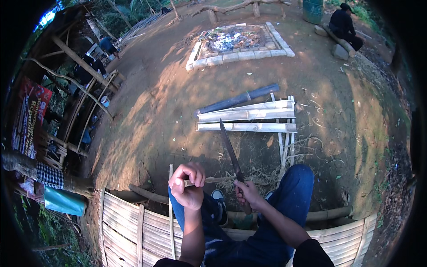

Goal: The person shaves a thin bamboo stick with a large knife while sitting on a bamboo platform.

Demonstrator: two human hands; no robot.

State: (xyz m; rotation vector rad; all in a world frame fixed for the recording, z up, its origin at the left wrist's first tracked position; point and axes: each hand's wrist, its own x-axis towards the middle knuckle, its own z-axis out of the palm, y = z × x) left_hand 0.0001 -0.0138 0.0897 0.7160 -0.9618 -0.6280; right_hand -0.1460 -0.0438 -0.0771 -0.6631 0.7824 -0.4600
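Note:
My right hand (249,195) is closed round the handle of a long dark machete (230,151), its blade pointing up and away from me. My left hand (187,183) is raised over my left knee with its fingers curled in. A thin brown stick (215,180) stretches from beside those fingers toward the machete; I cannot tell whether the hand grips it. Close to my left forearm, a narrow pale bamboo strip (171,213) stands lengthwise against my leg. Split bamboo lengths (249,115) and a dark bamboo piece (240,99) lie on the ground ahead.
I sit on a bamboo slat bench (120,222). Shavings (253,171) litter the soil by my feet. Farther off is a stone-edged fire pit (240,56) with ash. A person (342,27) sits on a log at the far right. Bamboo railing (84,66) stands at left.

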